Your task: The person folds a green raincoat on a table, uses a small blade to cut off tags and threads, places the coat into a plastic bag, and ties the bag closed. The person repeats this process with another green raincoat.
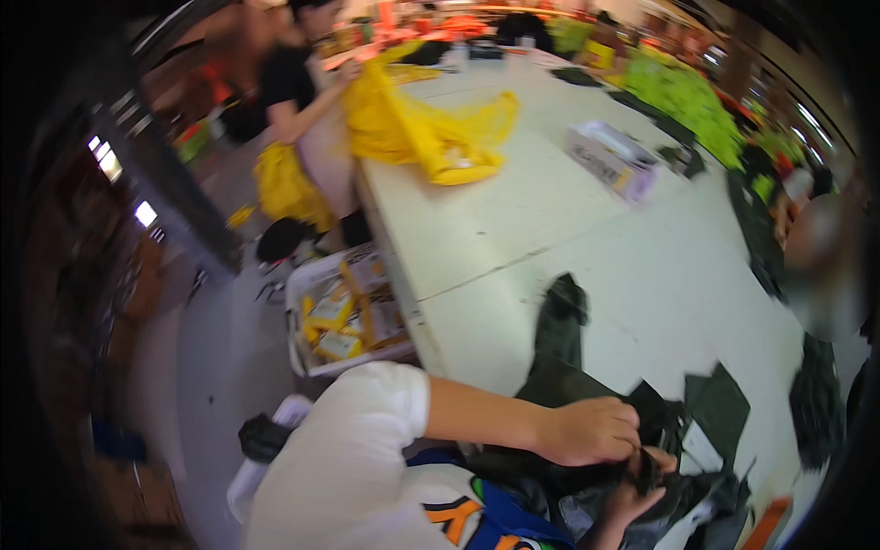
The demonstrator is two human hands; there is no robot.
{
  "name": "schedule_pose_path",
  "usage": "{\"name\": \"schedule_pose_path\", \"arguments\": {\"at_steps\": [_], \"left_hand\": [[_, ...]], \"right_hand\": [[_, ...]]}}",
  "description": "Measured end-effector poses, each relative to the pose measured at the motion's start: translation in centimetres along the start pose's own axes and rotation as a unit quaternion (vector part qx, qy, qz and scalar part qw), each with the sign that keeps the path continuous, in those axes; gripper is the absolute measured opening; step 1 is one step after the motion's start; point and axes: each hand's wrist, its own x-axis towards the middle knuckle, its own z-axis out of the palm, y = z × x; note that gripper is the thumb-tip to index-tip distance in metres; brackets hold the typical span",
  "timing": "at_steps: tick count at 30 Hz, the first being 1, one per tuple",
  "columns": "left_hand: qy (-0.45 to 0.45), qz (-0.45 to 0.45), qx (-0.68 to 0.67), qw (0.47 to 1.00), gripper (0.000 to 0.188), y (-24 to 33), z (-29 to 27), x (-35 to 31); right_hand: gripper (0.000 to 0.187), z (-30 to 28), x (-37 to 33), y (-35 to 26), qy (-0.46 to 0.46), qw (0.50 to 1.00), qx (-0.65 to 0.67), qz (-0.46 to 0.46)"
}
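Note:
My left hand (591, 433) reaches in from the white sleeve, its fingers closed in a pinch on the edge of some black fabric (649, 472). Just below it, my right hand (631, 502) grips the same fabric, which passes between its fingers and thumb. More of the dark cloth bunches around both hands and over the near table edge. Dark cut pieces (720, 408) lie to the right of the hands, and a long dark strip (559, 321) stretches away beyond them. The exact fold between my fingers is too small to make out.
The white table (477, 247) runs away from me. On it stand an open box (612, 158) and yellow fabric (422, 128) handled by a person at the far left. A white bin (316, 367) of packages sits beside the table. Another person is at the right edge.

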Motion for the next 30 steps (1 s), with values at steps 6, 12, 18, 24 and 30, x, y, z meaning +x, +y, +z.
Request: {"name": "schedule_pose_path", "arguments": {"at_steps": [6, 12, 18, 24, 30], "left_hand": [[-0.117, -0.101, 0.071, 0.986, 0.026, -0.3, 0.9, 1.0], [-0.189, -0.225, 0.279, 0.914, 0.018, -2.6, -3.3, 1.6], [-0.002, -0.254, 0.372, 0.893, 0.020, -3.4, -12.9, 3.2], [0.009, -0.104, 0.445, 0.890, 0.022, -4.5, -15.1, 4.4], [-0.021, 0.025, 0.479, 0.877, 0.020, -2.1, -10.9, 9.6]], "right_hand": [[0.012, -1.7, 0.8, -2.3, -0.130, 0.981, 0.046, 0.136], [0.049, -10.2, 2.2, 3.8, -0.145, 0.934, -0.159, 0.285], [0.046, -26.5, -6.9, 16.1, -0.287, 0.748, -0.467, 0.374], [0.026, -31.8, -9.4, 19.6, -0.354, 0.801, -0.288, 0.388], [0.035, -45.5, 3.3, 11.4, 0.236, 0.738, -0.628, -0.071]]}}
